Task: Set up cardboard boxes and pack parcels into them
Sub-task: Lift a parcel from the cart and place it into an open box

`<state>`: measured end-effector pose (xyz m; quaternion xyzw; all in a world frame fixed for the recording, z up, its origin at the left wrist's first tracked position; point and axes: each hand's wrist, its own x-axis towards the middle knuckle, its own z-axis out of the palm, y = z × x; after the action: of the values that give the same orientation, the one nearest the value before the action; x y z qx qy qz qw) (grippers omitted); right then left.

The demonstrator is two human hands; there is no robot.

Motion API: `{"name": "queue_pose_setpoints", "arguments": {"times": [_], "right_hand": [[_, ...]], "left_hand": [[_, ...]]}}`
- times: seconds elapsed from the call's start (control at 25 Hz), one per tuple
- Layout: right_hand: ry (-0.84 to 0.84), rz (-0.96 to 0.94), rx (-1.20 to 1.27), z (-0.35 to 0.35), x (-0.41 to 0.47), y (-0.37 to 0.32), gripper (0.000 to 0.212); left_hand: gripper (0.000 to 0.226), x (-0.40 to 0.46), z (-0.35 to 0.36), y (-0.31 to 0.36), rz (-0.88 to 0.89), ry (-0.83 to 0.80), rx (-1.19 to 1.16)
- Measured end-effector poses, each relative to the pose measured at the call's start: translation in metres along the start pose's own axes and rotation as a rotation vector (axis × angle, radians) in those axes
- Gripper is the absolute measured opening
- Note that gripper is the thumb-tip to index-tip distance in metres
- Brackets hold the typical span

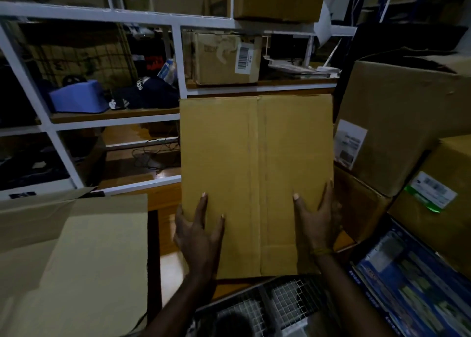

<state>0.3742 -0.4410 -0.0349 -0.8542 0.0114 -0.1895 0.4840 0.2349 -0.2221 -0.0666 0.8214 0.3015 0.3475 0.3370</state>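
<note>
You hold a flattened cardboard box (256,173) out in front of the white shelving (178,64), your left hand (197,232) and right hand (317,222) gripping its near edges, fingers spread over the face, thumbs seemingly tucked behind in the dim light.

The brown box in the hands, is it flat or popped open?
Flat. The cardboard box shows one smooth face with creases and no opening.
</note>
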Motion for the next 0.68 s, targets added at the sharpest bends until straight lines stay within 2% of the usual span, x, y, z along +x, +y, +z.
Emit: {"name": "queue_pose_setpoints", "arguments": {"times": [0.12,0.4,0.52,0.68], "right_hand": [[-0.149,-0.01,-0.207,0.001,0.014,0.007,0.087],[-0.46,-0.081,-0.543,0.003,0.007,0.044,0.071],[-0.452,-0.065,-0.589,-0.004,-0.004,0.048,0.068],[-0.33,-0.072,-0.647,-0.013,-0.032,0.053,0.063]], "left_hand": [[0.057,0.012,0.004,0.015,-0.048,-0.021,0.156],[0.045,0.013,0.012,0.005,0.008,-0.247,0.537],[0.048,0.001,0.008,0.009,-0.014,-0.285,0.571],[0.054,-0.022,0.002,0.007,-0.023,-0.305,0.66]]}}
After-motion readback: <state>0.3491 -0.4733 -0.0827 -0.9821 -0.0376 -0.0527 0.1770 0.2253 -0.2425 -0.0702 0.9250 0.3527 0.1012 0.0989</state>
